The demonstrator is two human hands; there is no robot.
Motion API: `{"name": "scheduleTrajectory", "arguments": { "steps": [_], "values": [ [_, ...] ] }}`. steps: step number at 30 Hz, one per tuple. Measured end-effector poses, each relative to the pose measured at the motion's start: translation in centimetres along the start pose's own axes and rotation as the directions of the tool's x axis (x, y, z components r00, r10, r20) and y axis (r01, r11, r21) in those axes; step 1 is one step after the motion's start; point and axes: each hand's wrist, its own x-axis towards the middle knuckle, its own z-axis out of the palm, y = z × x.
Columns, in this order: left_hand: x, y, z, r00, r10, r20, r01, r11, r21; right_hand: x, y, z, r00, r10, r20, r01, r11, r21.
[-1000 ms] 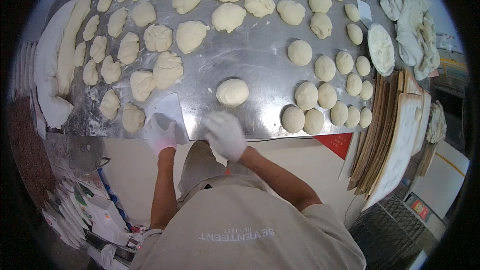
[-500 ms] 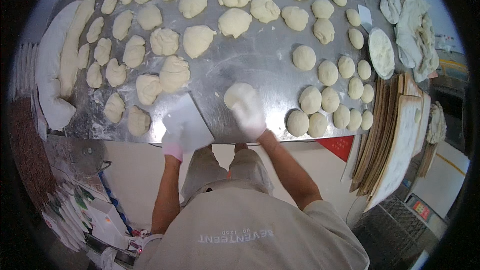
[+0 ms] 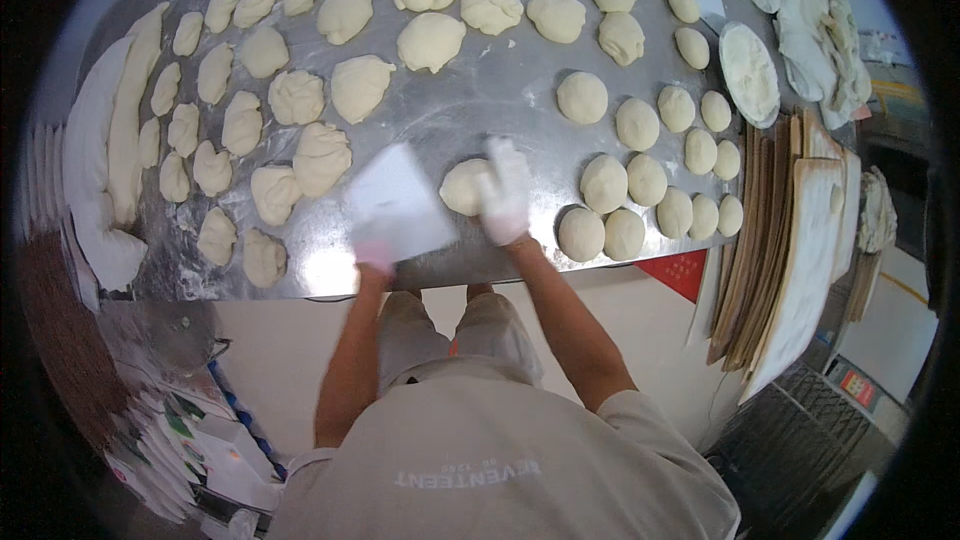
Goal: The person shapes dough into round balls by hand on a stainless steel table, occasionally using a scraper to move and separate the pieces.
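Note:
My left hand [image 3: 374,252], gloved with a pink cuff, grips a pale flat scraper [image 3: 398,195], blurred by motion, left of a lone dough ball [image 3: 462,185] on the steel table [image 3: 390,130]. My right hand [image 3: 502,190], in a white glove, lies against that ball's right side with fingers stretched out. Lumpy dough pieces [image 3: 322,158] spread over the left and back of the table, while smooth round balls [image 3: 605,183] stand in rows at the right.
A long dough strip [image 3: 138,115] and white cloth [image 3: 92,165] lie at the left end. A white dish [image 3: 750,75], small card [image 3: 708,2] and bunched cloths [image 3: 820,35] sit back right. Stacked boards [image 3: 760,250] stand at the right edge; bags [image 3: 150,460] lie lower left.
My left hand has brought the scraper up and rightward from the table's edge toward the lone ball. My right hand has moved forward from below the ball to its right side.

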Motion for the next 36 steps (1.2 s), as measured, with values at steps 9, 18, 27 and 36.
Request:
{"name": "scheduleTrajectory", "arguments": {
  "steps": [9,18,27,36],
  "values": [
    [-0.3,0.3,-4.6,0.99,0.034,0.135,-0.046,0.995,0.089,-1.2,1.8,-1.3,0.975,0.224,-0.001,-0.214,0.935,0.282],
    [-0.7,0.4,-2.9,0.988,0.104,0.115,-0.109,0.993,0.038,-4.7,-2.1,-1.9,0.936,0.349,-0.048,-0.318,0.897,0.308],
    [-5.8,2.9,8.0,0.998,0.011,-0.069,-0.003,0.994,0.105,-0.5,0.9,-2.5,0.948,0.251,-0.197,-0.231,0.965,0.121],
    [-11.3,-2.6,-19.6,0.905,0.194,-0.378,-0.008,0.898,0.441,2.2,3.4,-7.3,0.975,0.164,-0.151,-0.187,0.971,-0.151]
  ]
}}
